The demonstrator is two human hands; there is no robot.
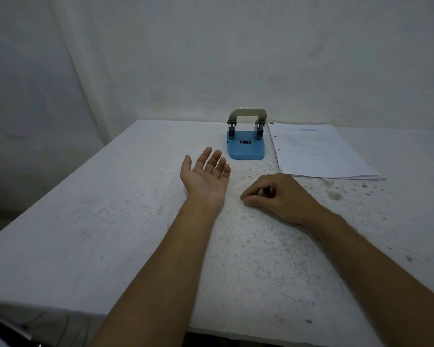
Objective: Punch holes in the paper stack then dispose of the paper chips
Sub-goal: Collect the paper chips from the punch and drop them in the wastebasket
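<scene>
White table (pixel 110 221), scuffed and speckled, filling most of the view, far edge against a pale wall (pixel 211 46). Paper stack (pixel 318 151) lying flat near the far right corner, sheets slightly fanned at the near edge, faint print on the top sheet, small holes showing along its left margin. Punch (pixel 246 141) standing just left of the stack at the far edge, blue base toward the camera, grey-green handle raised at the back; close beside the stack, contact not discernible. Two bare forearms reaching in from the near edge toward the middle of the table. Left hand (pixel 206 174) palm up and released, fingers loosely spread and slightly curled, nothing visible in the palm, resting on the table just in front and left of the punch. Right hand (pixel 276 194) palm down beside it, thumb and forefinger pinched together at the tabletop, other fingers curled in; too small to tell whether anything sits between the fingertips. Tiny pale specks scattered over the table between the hands and the punch, too small to tell chips from marks.
</scene>
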